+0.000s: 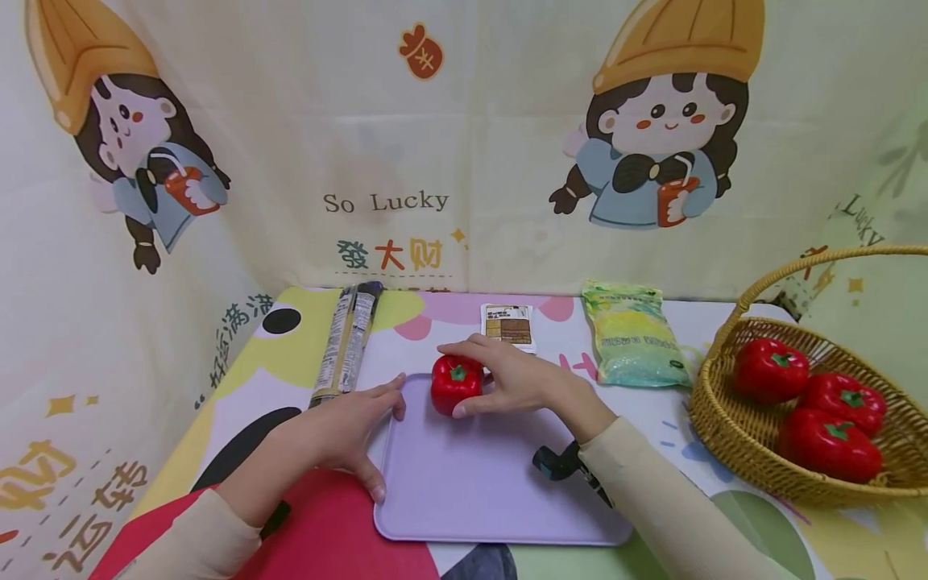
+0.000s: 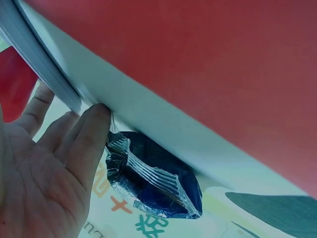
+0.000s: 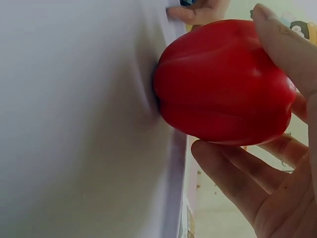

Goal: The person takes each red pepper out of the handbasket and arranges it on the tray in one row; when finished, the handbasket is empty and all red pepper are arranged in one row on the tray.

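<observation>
A red bell pepper with a green stem stands at the back left of the lilac tray. My right hand holds it from the right, thumb in front and fingers over its far side; in the right wrist view the pepper has its base down at the tray surface. Along the tray's left rim lies my left hand, thumb and fingers spread, fingertips at the rim. The left wrist view shows this hand with its palm facing the camera and nothing in its grasp.
At the right stands a wicker basket with three red peppers. Behind the tray lie a long dark-ended packet, a small brown-and-white packet and a green-yellow bag. A printed curtain hangs behind the table.
</observation>
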A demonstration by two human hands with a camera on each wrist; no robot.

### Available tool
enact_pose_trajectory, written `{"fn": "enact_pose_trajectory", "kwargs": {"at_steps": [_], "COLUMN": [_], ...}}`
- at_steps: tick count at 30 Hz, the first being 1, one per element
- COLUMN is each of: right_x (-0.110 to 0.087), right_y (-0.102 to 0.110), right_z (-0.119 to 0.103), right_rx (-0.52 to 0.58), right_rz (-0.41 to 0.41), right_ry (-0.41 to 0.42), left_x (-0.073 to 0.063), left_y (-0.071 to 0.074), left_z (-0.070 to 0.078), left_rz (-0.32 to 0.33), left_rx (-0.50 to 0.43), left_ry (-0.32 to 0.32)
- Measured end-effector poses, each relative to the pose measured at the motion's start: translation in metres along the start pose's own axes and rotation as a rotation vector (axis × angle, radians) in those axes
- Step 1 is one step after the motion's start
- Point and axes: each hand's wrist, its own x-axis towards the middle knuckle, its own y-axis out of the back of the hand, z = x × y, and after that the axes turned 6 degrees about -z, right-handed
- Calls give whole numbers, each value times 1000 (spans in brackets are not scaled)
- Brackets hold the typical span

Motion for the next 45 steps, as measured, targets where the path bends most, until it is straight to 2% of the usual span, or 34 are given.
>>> {"fn": "enact_pose_trajectory", "kwargs": {"at_steps": [6,15,28,36,45], "right_x": [3,5,-4,-19,-44], "right_y": [0,-1,1,11,24], "right_z": [-3,-5,1,1,10], "right_rx": [12,4,8,-25,-137], "right_rz": [-20,-23,-9,-13,1], "right_ry": [16,-19,-20,-38,-30], "left_x": [-1,-1,1,0,-1], "left_y": [0,0,-1,3,0], "left_z": [1,0,3,4,3], "left_rz": [8,13,-11,-14,-13], "left_rx": [-13,-12,-27,-22,-56], "left_ry": [1,-13,14,20,6]}}
